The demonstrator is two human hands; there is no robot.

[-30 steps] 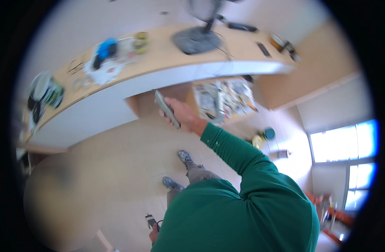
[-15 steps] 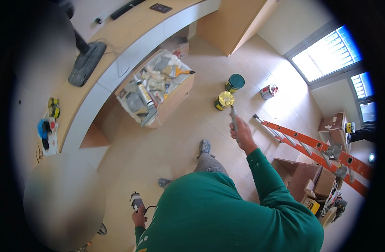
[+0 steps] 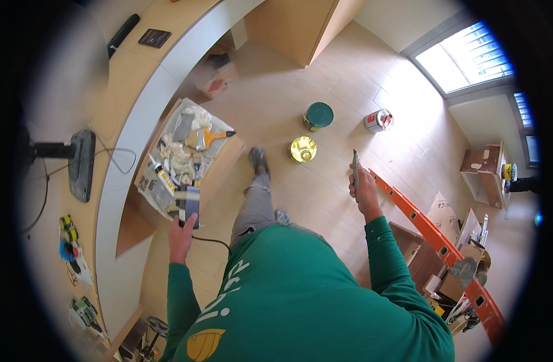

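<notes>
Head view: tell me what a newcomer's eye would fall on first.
Probably the green shirt filling the lower middle, then the orange ladder slanting down the right side. Next, the gold can and green can on the floor above centre. At left, the left hand grips a dark corded tool by the cluttered box; right of centre, the right hand holds a slim grey tool pointing up.

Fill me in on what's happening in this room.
A person in a green top has both hands occupied. The left grip holds a dark boxy device, seen against one corner of a cluttered wooden box. The right grip holds a slim grey tool. Ahead on the floor stand a green-lidded can, a yellow-topped can and a red-stained can.
</notes>
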